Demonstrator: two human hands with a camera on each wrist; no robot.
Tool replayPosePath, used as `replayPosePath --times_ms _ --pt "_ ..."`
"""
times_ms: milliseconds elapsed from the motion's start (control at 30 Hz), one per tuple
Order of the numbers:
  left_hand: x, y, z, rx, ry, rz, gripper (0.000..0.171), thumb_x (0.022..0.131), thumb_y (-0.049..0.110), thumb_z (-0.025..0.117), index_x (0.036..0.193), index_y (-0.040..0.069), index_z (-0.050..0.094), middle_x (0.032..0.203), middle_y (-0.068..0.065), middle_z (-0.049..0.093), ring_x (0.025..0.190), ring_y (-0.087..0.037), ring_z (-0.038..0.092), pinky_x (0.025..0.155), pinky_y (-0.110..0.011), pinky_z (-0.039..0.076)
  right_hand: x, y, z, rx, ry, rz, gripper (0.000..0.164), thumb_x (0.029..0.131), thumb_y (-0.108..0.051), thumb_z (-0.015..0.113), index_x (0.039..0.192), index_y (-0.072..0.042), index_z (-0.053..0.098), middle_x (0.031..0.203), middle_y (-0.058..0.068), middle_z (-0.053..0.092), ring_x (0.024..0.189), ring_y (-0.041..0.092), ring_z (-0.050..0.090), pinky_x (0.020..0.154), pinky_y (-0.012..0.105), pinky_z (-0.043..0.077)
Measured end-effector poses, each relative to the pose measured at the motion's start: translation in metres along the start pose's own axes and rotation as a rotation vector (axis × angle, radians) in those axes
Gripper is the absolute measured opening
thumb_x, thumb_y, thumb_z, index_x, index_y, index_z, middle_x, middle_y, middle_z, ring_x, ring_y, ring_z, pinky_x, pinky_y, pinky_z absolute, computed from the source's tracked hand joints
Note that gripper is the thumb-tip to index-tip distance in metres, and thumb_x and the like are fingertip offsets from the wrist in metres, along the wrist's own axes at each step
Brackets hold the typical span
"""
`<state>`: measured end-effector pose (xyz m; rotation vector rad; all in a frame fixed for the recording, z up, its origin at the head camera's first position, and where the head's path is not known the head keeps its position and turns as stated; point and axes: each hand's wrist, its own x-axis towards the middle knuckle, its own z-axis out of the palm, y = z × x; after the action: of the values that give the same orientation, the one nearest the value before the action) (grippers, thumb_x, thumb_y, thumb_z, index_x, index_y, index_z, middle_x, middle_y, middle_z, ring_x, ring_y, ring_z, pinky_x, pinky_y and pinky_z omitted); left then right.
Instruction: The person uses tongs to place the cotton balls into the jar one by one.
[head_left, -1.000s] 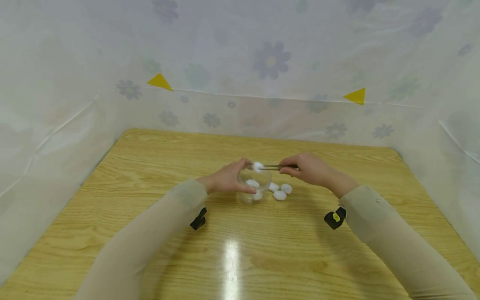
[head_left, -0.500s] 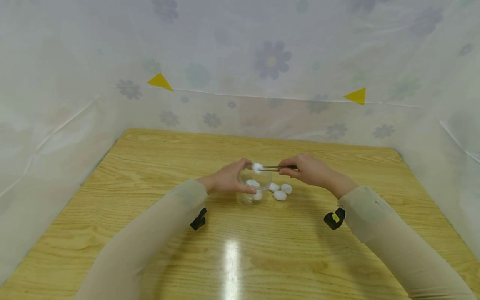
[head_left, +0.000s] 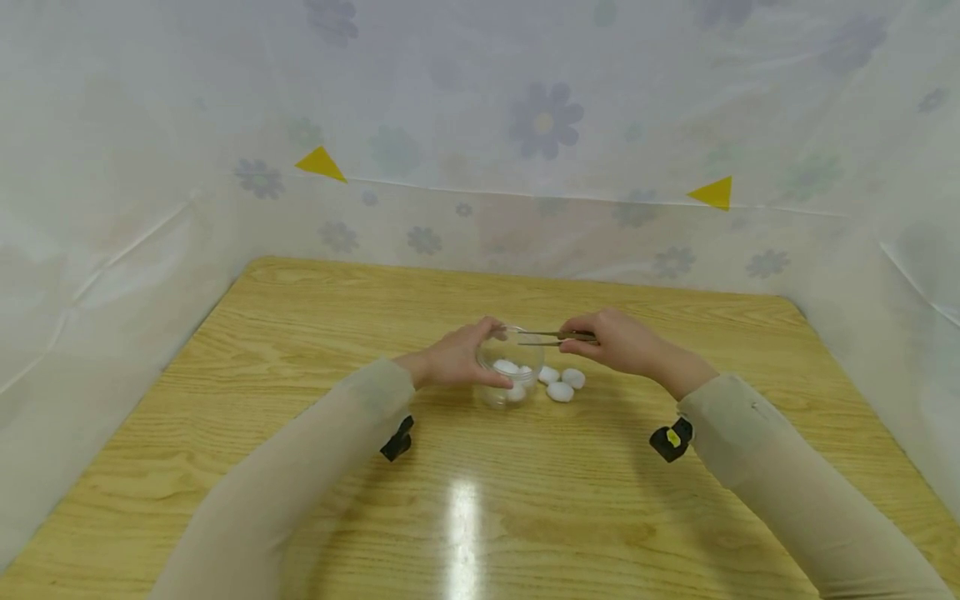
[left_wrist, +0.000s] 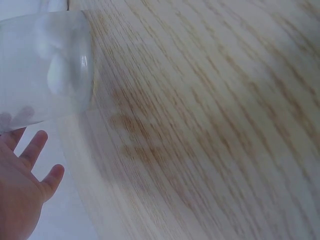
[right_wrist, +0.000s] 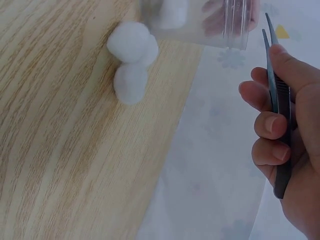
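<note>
Your left hand [head_left: 456,356] curls round clear jar [left_wrist: 25,65], cotton balls [head_left: 506,367] inside. Your right hand [head_left: 618,340] pinches tweezers [right_wrist: 283,102], tips parted, empty, at jar mouth. Three loose cotton balls [head_left: 559,392] lie on surface [head_left: 375,500] just beside jar. Likely risks: low swing may knock tips on rim; over-light squeeze could drop ball; slack left grip might let jar tip.

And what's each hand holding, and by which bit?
Right hand holds tweezers by the middle; left hand holds a clear jar around its side, near the rim.
</note>
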<state>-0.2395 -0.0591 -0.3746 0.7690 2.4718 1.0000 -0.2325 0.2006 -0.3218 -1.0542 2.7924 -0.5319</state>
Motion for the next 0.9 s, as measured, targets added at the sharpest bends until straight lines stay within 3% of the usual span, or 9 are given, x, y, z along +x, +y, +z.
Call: replayPosePath --times_ms 467,700,900 --pt "-0.001 0.001 0.0 -0.006 0.003 0.006 0.083 0.077 0.041 0.075 0.141 0.014 0.03 0.145 -0.004 0.041 0.137 -0.027 0.034 0.111 -0.046 0.029 -0.016 0.011 -0.005 0.046 -0.015 0.082 0.029 0.094 -0.023 0.057 0.112 -0.002 0.065 0.097 0.006 0.07 0.079 0.015 0.065 0.069 0.034 0.052" --pt "-0.001 0.0 0.001 0.001 0.011 -0.001 0.083 0.077 0.042 0.075 0.141 0.015 0.03 0.145 -0.003 0.041 0.136 -0.027 0.035 0.111 -0.046 0.028 -0.026 0.02 -0.008 0.044 0.0 0.084 0.028 0.094 -0.024 0.056 0.111 -0.003 0.065 0.093 0.006 0.07 0.072 0.008 0.062 0.065 0.03 0.05" --pt "-0.001 -0.001 0.001 0.001 0.009 -0.001 0.084 0.077 0.043 0.075 0.141 0.015 0.029 0.145 -0.002 0.04 0.136 -0.026 0.035 0.111 -0.046 0.028 -0.034 0.027 -0.007 0.047 -0.006 0.118 0.033 0.094 -0.028 0.056 0.114 -0.002 0.063 0.094 0.006 0.069 0.072 0.013 0.061 0.063 0.031 0.049"
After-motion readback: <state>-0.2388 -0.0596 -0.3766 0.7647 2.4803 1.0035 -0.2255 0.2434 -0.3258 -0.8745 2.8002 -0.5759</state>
